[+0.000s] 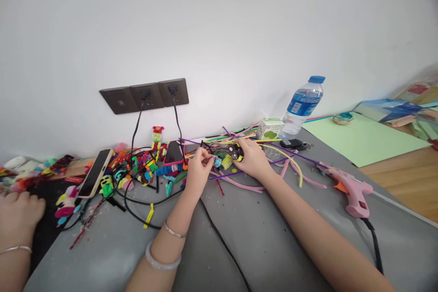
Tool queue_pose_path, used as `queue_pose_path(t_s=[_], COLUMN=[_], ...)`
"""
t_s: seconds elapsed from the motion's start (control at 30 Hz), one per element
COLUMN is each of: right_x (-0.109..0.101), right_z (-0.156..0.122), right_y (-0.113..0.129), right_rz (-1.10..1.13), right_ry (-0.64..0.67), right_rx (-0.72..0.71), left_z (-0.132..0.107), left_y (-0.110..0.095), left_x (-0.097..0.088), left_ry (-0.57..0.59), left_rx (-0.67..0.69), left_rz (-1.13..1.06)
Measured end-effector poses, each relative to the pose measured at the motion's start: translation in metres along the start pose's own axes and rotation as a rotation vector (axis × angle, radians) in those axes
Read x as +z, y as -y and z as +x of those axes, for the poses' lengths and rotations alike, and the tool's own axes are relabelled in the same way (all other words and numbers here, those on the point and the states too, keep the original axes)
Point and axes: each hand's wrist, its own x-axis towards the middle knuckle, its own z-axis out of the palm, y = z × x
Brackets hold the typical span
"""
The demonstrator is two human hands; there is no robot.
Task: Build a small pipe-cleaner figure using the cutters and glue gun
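In the head view my right hand [253, 159] is closed around wire-cutting pliers [234, 150], whose jaws point left toward my other hand. My left hand [199, 165] is pinched just left of the jaws. A small light-blue fuzzy piece [217, 161] shows by its fingertips, and a short black stem rises above them. Whether both belong to what the fingers hold, I cannot tell. Purple, pink and yellow pipe cleaners [290, 160] lie around and under my right hand. Behind my left hand rests a phone in a pink case [174, 152].
A pink glue gun [356, 194] lies at the right. A water bottle [303, 105], a small green-white box [269, 128] and a black key fob [293, 144] stand near the wall. Black cables [219, 232] cross the table. Another person's hand [20, 219] rests at far left.
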Motion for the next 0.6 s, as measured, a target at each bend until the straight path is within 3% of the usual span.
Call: queue_pose_path(t_s=[0.2,0.6], right_x=[0.0005,0.0003], right_z=[-0.0002,0.0009], right_y=[-0.0004,-0.0003], right_rz=[-0.009,-0.003], right_ry=[0.002,0.013], right_rx=[0.005,-0.006], left_z=[0.0001,0.0006], left_y=[0.0033,0.0041], left_x=[0.0018,0.0012], left_ry=[0.059,0.051], left_rx=[0.026,-0.004], left_rz=[-0.053,-0.041])
